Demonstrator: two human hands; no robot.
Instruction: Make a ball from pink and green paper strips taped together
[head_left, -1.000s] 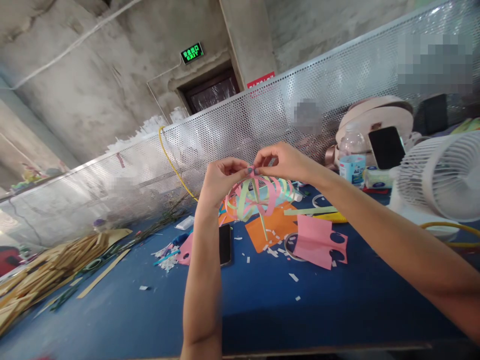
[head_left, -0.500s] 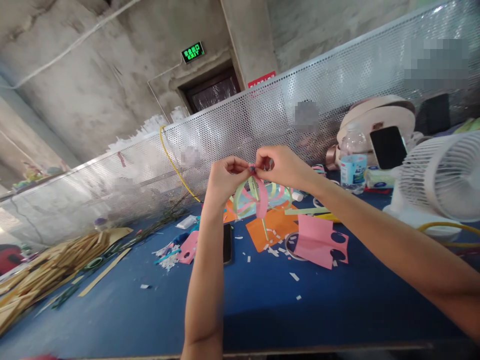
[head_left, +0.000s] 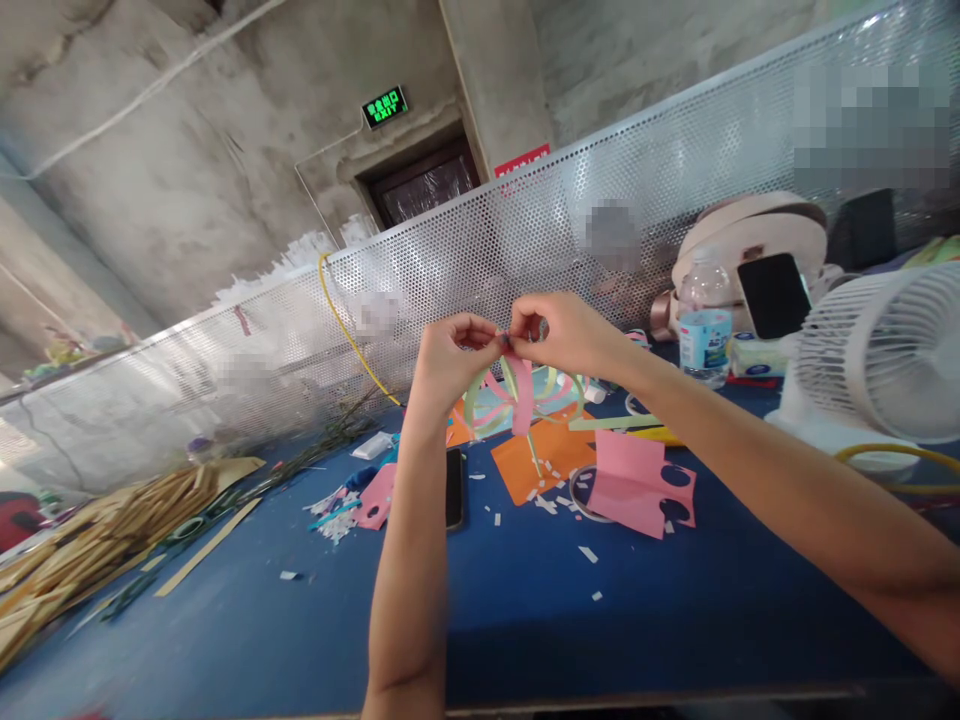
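Observation:
My left hand (head_left: 456, 350) and my right hand (head_left: 559, 328) meet fingertip to fingertip above the table, both pinching the small dark top of a paper-strip ball (head_left: 523, 400). Pink and pale green strips curve down from that top, and a thin green strip dangles below. Under the ball lie an orange sheet (head_left: 517, 468) and scattered white paper bits. To the right, a pink sheet with round holes (head_left: 630, 480) partly covers a roll of tape (head_left: 581, 495). A black phone (head_left: 454, 490) lies beside my left forearm.
A white fan (head_left: 885, 360), a water bottle (head_left: 705, 320) and a propped phone (head_left: 774, 295) stand at the right. Brown strips (head_left: 97, 530) are heaped at the left of the blue table (head_left: 300, 640). A perforated metal screen (head_left: 480, 250) runs behind.
The paper ball has shifted slightly, and its hanging green strip has swung a little to the right. Both hands keep their pinch in nearly the same place.

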